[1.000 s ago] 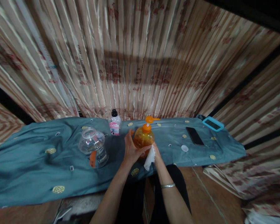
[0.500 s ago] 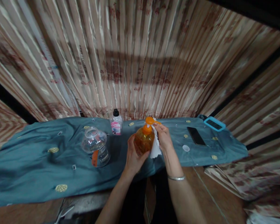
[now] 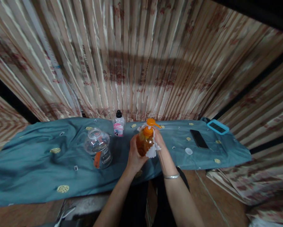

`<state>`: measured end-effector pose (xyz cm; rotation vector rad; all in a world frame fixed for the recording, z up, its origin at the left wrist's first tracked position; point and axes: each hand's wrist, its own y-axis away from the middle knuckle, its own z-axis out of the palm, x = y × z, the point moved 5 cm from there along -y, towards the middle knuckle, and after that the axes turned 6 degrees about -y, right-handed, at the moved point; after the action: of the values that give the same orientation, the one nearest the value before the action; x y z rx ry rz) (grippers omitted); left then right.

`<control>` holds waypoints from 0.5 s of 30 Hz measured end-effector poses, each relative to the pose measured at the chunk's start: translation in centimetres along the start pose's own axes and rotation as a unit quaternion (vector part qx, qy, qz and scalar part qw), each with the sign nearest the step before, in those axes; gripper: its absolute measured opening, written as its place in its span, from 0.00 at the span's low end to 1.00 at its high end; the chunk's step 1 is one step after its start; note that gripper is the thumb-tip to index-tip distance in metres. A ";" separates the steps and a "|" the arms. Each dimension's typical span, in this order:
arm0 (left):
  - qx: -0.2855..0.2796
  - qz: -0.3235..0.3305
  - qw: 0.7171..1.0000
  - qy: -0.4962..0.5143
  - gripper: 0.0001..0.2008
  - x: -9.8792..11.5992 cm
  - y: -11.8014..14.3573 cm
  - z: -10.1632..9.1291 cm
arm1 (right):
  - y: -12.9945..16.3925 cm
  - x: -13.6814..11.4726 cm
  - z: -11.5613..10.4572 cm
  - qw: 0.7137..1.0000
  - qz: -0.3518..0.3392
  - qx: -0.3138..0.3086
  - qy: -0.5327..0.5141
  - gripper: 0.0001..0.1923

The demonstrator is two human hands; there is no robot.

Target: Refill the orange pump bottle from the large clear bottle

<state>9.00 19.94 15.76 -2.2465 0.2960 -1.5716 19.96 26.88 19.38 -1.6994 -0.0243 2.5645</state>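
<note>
Left hand wrapped around the lower body of the orange pump bottle, grip closed on it from the left and front. Right hand pressed against the bottle's right side, grip closed on a white tissue bunched between fingers and bottle; more of the tissue showing at the neck, just under the orange pump head. Bottle upright, at the near middle of the tabletop, resting on or just above the teal cloth — hard to tell which. Spout pointing to the right. Silver bracelet on the right wrist.

To the left of the bottle, near but apart: a clear glass jar with a narrow neck and an orange label low on its side. Behind, against the curtain: a small clear bottle with a black cap and pink label. To the right, well apart: a small white cap, a black phone lying flat, and a blue-edged flat thing at the far right corner of the cloth. Striped, patterned curtain hanging behind the tabletop.
</note>
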 end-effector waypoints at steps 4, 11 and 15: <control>-0.003 -0.011 0.999 -0.047 0.39 -0.2 0.0 -1.2 | 2.1 3.8 -0.7 0.995 0.062 -0.005 -0.077 0.26; -0.018 -0.051 0.999 -0.004 0.40 -0.1 0.6 -0.8 | 4.1 3.7 -1.0 0.995 0.041 0.069 -0.065 0.29; 0.014 -0.059 0.998 0.001 0.37 -0.1 0.6 -0.3 | 3.0 -1.1 0.4 0.999 -0.037 0.037 0.007 0.29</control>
<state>8.73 19.34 15.52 -2.2785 0.1417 -1.6255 19.83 23.80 20.39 -1.6581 0.0094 2.4692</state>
